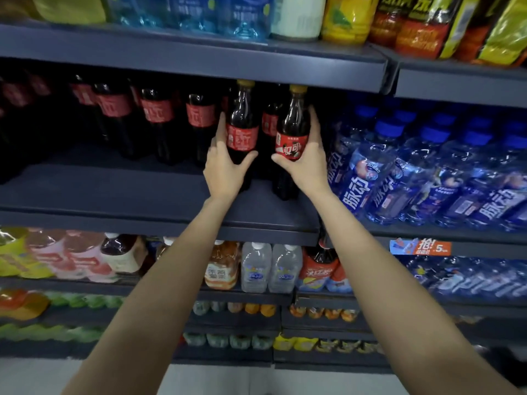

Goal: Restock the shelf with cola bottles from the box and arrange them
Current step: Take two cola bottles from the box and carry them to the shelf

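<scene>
A: Hands first. Left hand (225, 169), state?

B: Wrapped round a cola bottle (242, 129), centre of frame, thumb on the right side of it, fingers up the left side. Gold cap, red label.

A: Right hand (306, 163)?

B: Same thing, grips a second cola bottle (292, 138) just to the right of the first. Thumb across the lower label, fingers up the right side. Both bottles upright, near the front right of the dark shelf (142, 192).

A: Bottoms touching the shelf?

B: Right one looks like it stands on it; left one's base is hidden behind the hand, cannot tell.

A: Other cola?

B: Row of cola bottles (159, 115) further back on the same shelf, running to the left of the frame, dim. One more stands behind, between the two held ones.

A: Neighbours?

B: Blue drink bottles (427, 172) at right, on the next shelf bay. Mixed drinks on the shelf below, clear bottles (271, 266) at lower centre. Orange price tag (422, 247) on the right shelf edge.
</scene>
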### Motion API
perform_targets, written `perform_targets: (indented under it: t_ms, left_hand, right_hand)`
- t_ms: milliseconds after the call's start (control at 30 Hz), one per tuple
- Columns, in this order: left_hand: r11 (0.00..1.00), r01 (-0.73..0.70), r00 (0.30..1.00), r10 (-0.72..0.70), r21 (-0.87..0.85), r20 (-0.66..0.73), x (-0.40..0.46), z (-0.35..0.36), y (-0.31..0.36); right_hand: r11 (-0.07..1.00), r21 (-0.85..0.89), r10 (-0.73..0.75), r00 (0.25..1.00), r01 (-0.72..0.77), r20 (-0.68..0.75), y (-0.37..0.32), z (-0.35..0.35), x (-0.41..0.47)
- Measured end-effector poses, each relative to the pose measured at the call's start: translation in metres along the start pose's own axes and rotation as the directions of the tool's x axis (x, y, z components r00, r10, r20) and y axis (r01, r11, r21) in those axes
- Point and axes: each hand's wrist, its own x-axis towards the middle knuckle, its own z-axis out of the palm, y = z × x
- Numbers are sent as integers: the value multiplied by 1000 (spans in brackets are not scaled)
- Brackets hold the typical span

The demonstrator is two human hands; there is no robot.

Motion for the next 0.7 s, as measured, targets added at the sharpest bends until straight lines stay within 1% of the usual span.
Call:
perform_targets:
  t_ms: [67, 167, 233, 400, 500, 567, 633, 700]
  left_hand:
    - [1000, -9, 1000, 8, -11, -15, 2, 0, -1]
    - [998, 10, 1000, -11, -58, -29, 10, -1, -5]
    - [998, 14, 1000, -16, -55, -24, 16, -1, -7]
    - [994, 5, 1000, -6, -105, -9, 22, 9, -5]
    - [991, -21, 1000, 20, -131, -10, 21, 16, -6]
    - [989, -37, 999, 35, -142, -17, 20, 19, -7]
    - [987, -22, 1000, 18, -158, -26, 19, 21, -8]
    - [985, -11, 1000, 9, -173, -15, 18, 22, -9]
  right_hand:
    - [998, -32, 60, 998, -60, -13, 7, 3, -7]
    - [986, -62, 146, 979, -156, -142, 8, 8, -8]
    - [980, -70, 167, 967, -184, -194, 9, 11, 1]
    - [981, -106, 141, 973, -162, -184, 16, 15, 14]
    - [973, -138, 159, 969, -186, -189, 18, 17, 8]
    - [960, -206, 153, 970, -191, -189, 19, 17, 6]
    - [935, -299, 137, 973, -188, -184, 19, 15, 3]
    - [918, -351, 130, 975, -186, -178, 19, 14, -1]
